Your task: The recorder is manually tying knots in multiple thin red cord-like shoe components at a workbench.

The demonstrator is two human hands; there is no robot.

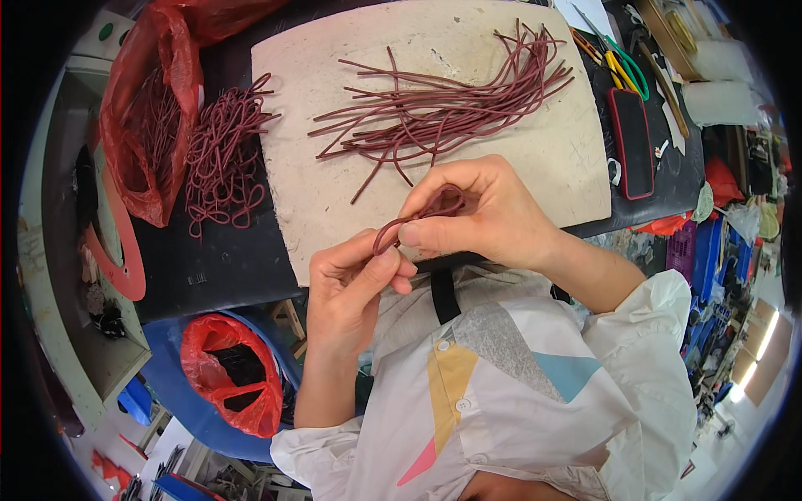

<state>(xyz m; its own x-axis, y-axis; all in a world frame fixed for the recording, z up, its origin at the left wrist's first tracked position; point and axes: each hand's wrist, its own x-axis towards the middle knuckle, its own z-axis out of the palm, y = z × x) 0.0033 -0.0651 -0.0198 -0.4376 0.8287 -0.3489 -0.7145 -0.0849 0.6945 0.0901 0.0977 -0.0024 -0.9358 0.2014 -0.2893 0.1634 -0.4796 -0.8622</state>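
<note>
Maroon cords (451, 117) lie on the cream board (284, 217), which has small dark specks, and the cord (443, 204) over its near part is maroon too. Left of the board are maroon loops (224, 159) and a see-through red bag (134, 125); to its right, a black phone (632, 142) with red edging and green handles (641, 75). Nearer the person than the board, the white shirt (518, 417) shows grey, mustard, blue and pink patches.

The maroon cords (451, 117) look matt and smooth; the pale board (535, 171) is matt, lightly pitted. The upper red bag (125, 142) is glossy, crinkled plastic; the shirt (522, 417), cloth.
</note>
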